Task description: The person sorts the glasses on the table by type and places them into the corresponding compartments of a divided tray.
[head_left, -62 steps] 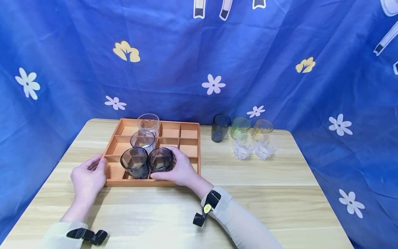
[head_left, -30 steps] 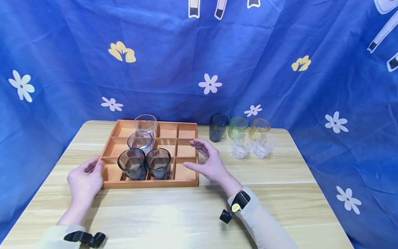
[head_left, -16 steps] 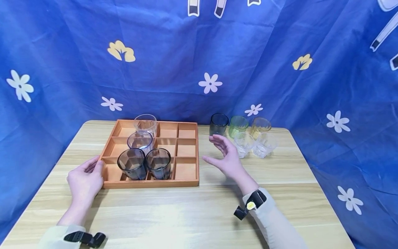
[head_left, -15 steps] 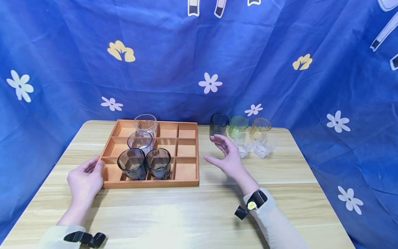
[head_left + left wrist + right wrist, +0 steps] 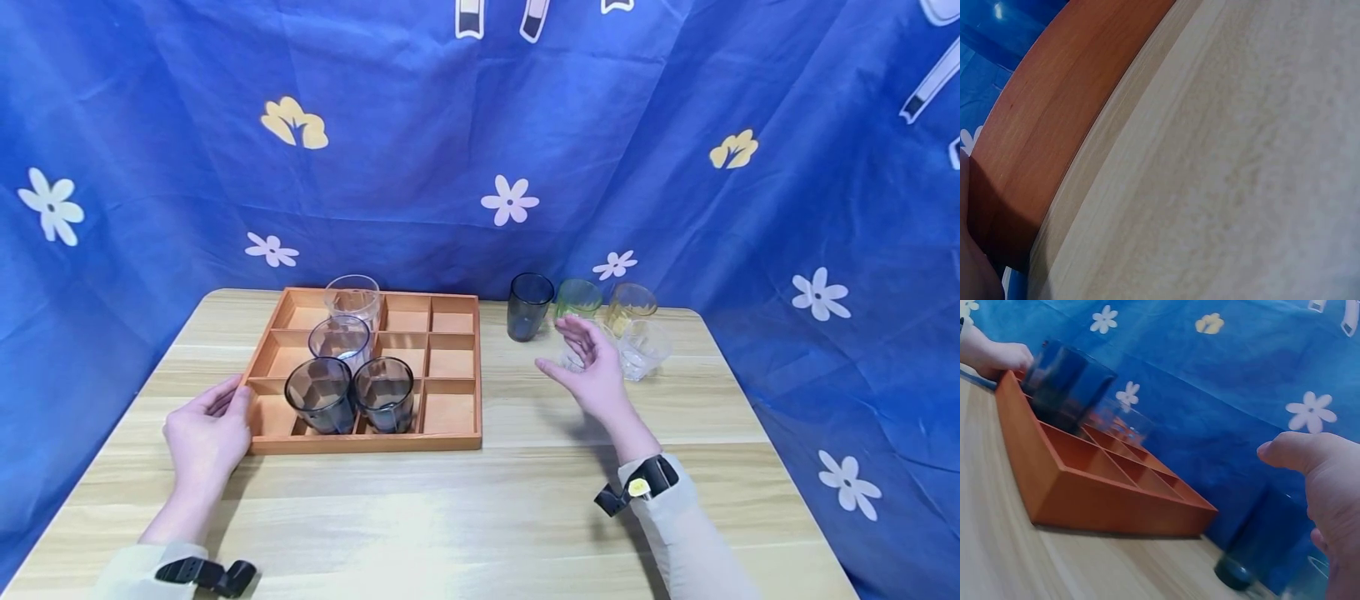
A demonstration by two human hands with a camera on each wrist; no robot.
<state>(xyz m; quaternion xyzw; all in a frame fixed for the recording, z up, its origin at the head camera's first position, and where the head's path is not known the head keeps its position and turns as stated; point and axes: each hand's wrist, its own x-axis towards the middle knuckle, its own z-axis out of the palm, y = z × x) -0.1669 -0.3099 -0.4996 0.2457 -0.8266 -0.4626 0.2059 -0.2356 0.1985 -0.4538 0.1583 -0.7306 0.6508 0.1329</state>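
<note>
A wooden compartment tray [image 5: 360, 444] sits on the left part of the table. Two smoky grey glasses, one at its front middle [image 5: 385, 396] and one to the left [image 5: 318, 396], stand in it. Behind them are a clear glass with a bluish rim [image 5: 340, 337] and a plain clear glass [image 5: 352, 296]. My left hand [image 5: 208, 429] grips the tray's left side near the front corner. My right hand [image 5: 592, 371], thumb and fingers spread and holding nothing, hovers at a faceted clear glass [image 5: 572, 360], which it partly hides.
At the back right stand a dark glass [image 5: 529, 308], a green glass [image 5: 578, 296], an amber glass [image 5: 632, 308] and another faceted clear glass [image 5: 642, 350]. A blue patterned cloth [image 5: 420, 167] hangs behind the wooden table [image 5: 450, 525].
My right hand let go of the front-middle grey glass, leaving it in the tray, and moved right to the loose glasses. My left hand stayed at the tray.
</note>
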